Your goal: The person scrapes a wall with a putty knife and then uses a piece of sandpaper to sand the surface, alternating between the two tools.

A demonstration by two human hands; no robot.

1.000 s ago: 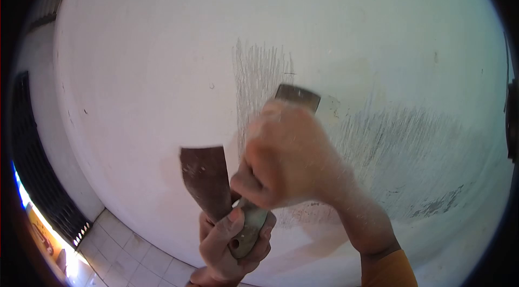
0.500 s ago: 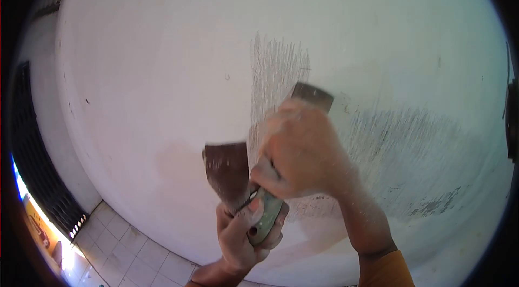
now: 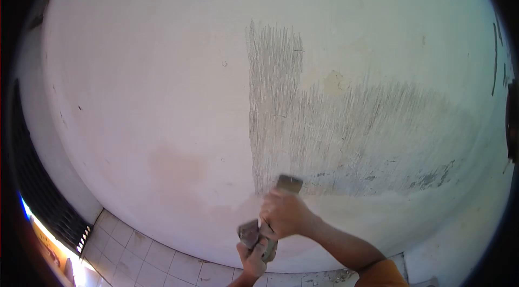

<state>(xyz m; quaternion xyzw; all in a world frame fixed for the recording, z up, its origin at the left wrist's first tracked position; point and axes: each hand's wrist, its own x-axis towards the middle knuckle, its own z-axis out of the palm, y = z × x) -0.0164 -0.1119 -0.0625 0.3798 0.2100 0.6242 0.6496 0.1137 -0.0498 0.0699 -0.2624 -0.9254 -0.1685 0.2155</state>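
Note:
My right hand [image 3: 286, 212] is closed in a fist around a putty knife [image 3: 290, 183]; the knife's flat blade points up from the fist, over the lower edge of a scored patch [image 3: 324, 125] on the white wall. Below and left of it, my left hand [image 3: 251, 261] grips a second putty knife [image 3: 248, 233], its short wide dark blade angled up and left. The two hands are close together and overlap in this view, so the handles are mostly hidden. Rough vertical scratch marks fill the patch, with darker bare spots at its lower right.
A pale tiled floor [image 3: 135, 252] meets the wall's foot, with crumbs of debris [image 3: 338, 276] near my right sleeve. A dark metal grille [image 3: 40, 179] stands at the far left. A dark object [image 3: 511, 122] shows at the right edge.
Both hands have gone lower in the view with their putty knives and look smaller. More of the scratched patch shows. The right knife's blade has moved down and left.

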